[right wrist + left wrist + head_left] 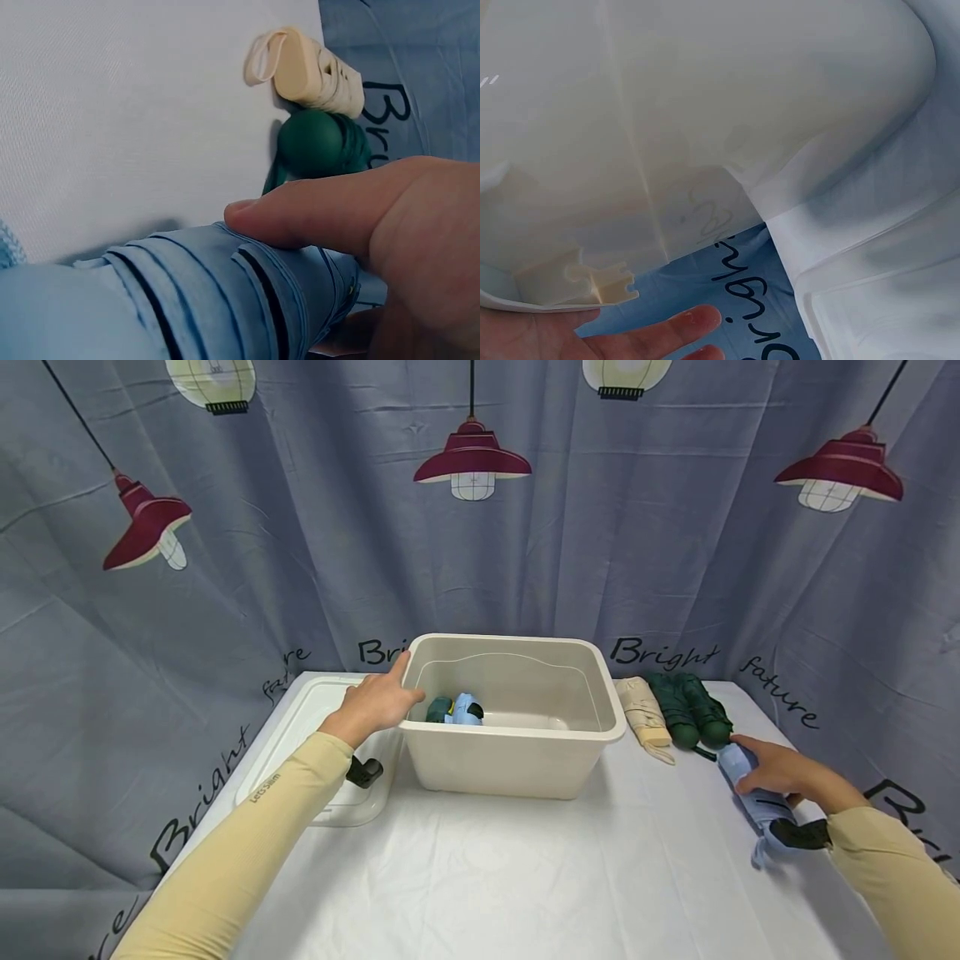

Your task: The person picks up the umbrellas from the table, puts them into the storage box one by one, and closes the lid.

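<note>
On the table's right side, my right hand [787, 772] grips a folded light-blue umbrella [765, 806]. Its thumb [277, 214] lies across the pleated fabric in the right wrist view. My left hand [377, 700] rests on the left rim of a beige plastic bin [502, 764]. Seen from the left wrist, its fingers [667, 334] stretch out loosely beyond the rim. Inside the bin, at the left, lie a dark green umbrella [437, 710] and another light-blue umbrella [467, 708], both partly hidden by the front wall.
Beyond my right hand, a cream umbrella [642, 710] and two dark green umbrellas [670, 706] lie side by side. A translucent white lid [318, 697] lies left of the bin, partly beneath my left arm. A grey-blue curtain [510, 560] hangs behind the white-covered table [525, 877].
</note>
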The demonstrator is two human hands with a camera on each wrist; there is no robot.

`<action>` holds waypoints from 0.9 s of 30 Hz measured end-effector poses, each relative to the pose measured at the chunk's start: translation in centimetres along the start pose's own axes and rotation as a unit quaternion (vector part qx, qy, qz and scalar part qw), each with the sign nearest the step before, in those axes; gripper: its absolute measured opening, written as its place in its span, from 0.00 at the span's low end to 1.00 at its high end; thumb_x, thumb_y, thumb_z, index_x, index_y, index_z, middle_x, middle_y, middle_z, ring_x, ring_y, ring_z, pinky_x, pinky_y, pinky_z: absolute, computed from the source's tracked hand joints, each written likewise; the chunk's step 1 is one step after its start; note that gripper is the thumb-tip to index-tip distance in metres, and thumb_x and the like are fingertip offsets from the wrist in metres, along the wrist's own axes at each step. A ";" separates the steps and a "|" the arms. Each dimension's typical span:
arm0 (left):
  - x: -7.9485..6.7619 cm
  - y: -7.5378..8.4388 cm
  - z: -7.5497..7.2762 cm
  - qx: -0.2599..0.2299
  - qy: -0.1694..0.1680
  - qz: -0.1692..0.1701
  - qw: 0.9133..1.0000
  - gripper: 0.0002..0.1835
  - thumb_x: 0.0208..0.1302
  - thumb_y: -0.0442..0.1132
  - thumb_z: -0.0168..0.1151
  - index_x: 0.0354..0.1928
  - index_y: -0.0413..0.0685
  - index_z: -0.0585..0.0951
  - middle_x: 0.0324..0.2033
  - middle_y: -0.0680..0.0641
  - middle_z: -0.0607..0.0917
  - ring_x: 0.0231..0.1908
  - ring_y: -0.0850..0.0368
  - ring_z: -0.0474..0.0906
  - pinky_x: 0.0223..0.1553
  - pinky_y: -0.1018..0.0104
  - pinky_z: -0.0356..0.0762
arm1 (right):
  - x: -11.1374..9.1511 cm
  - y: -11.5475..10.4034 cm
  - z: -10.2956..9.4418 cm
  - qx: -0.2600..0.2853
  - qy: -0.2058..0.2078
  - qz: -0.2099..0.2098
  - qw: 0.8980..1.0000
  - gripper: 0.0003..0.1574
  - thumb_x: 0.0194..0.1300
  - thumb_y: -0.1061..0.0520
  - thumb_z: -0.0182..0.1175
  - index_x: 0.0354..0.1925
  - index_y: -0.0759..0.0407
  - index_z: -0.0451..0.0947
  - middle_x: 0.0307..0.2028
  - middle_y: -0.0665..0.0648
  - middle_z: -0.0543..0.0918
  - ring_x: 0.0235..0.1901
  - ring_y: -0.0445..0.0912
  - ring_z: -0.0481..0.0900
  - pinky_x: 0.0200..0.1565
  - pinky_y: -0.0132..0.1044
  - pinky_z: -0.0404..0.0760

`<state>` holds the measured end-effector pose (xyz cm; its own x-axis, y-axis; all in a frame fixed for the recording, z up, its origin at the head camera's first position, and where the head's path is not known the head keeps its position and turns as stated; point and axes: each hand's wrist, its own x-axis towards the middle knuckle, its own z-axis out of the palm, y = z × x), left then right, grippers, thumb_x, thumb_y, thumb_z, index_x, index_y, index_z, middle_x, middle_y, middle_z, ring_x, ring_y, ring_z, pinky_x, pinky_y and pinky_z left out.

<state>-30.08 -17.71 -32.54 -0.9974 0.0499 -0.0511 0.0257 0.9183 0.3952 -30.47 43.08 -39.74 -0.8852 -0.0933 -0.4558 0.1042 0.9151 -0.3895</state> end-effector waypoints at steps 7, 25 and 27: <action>0.1 0.0 0.0 0.002 0.000 0.000 1.000 0.46 0.68 0.59 0.48 0.82 0.62 0.40 0.65 0.37 0.77 0.63 0.38 0.74 0.64 0.33 0.60 | -0.6 -0.7 -0.3 -0.003 0.012 -0.024 1.000 0.66 0.60 0.51 0.69 0.76 0.71 0.36 0.60 0.88 0.52 0.46 0.69 0.74 0.34 0.53 0.85; 0.2 -0.2 0.1 -0.001 -0.001 0.001 1.000 0.46 0.68 0.59 0.47 0.82 0.62 0.40 0.64 0.37 0.78 0.61 0.39 0.76 0.64 0.32 0.59 | -1.8 -5.8 -1.1 -0.035 0.061 -0.061 0.996 0.65 0.58 0.50 0.70 0.75 0.74 0.40 0.58 0.86 0.62 0.41 0.62 0.77 0.29 0.47 0.84; 0.2 -0.2 0.1 0.000 -0.003 0.002 1.000 0.46 0.68 0.59 0.47 0.82 0.62 0.40 0.65 0.37 0.77 0.62 0.38 0.75 0.64 0.32 0.59 | -2.0 -6.4 -1.2 -0.038 0.064 -0.065 0.995 0.65 0.59 0.50 0.70 0.76 0.74 0.40 0.58 0.86 0.63 0.42 0.63 0.77 0.29 0.47 0.84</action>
<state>-30.23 -17.84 -32.70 -0.9970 0.0549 -0.0550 0.0287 0.9177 0.3962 -29.95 37.87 -35.37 -0.9400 -0.1666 -0.2977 -0.0454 0.9260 -0.3748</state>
